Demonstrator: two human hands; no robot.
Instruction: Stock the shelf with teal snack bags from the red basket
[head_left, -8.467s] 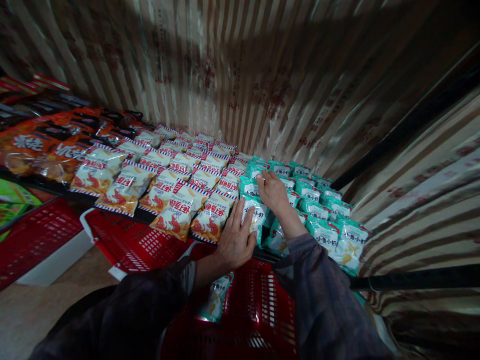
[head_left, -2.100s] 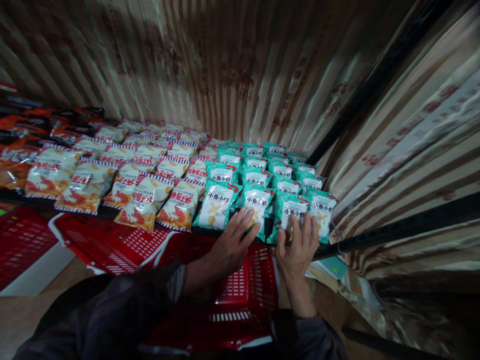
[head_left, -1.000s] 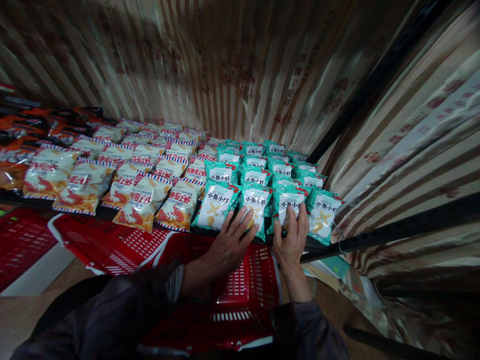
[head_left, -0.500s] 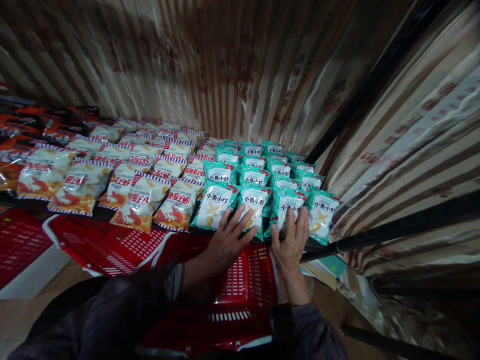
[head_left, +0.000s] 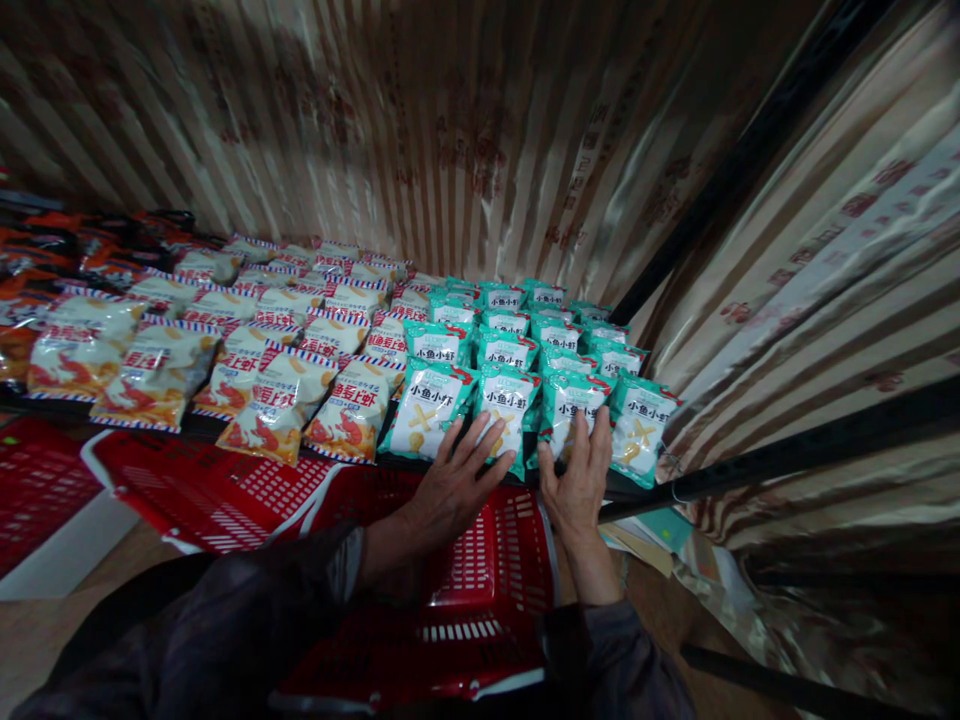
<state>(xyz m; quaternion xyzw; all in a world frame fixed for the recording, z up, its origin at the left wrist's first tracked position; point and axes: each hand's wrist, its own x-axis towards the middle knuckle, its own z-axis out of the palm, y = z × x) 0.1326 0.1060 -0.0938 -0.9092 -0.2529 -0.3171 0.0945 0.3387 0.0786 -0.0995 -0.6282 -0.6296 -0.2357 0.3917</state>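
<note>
Several teal-and-white snack bags stand in rows at the right end of a dark shelf. My left hand (head_left: 457,482) has its fingers spread, with the tips against the lower front of one front-row snack bag (head_left: 504,405). Against the neighbouring snack bag (head_left: 564,405) to the right rest the outstretched fingers of my right hand (head_left: 579,480). Neither hand is wrapped round a bag. Beyond my right hand, the end snack bag (head_left: 643,430) leans upright at the row's edge.
White-and-orange snack bags (head_left: 281,400) fill the shelf to the left, with orange-and-black packets (head_left: 30,310) farther along. Below my hands are red plastic baskets (head_left: 480,560). A striped curtain (head_left: 450,130) hangs behind; a black metal post (head_left: 697,210) slants at the right.
My right hand has shifted slightly left, together with the bag it touches. My left hand stays almost in place on its bag.
</note>
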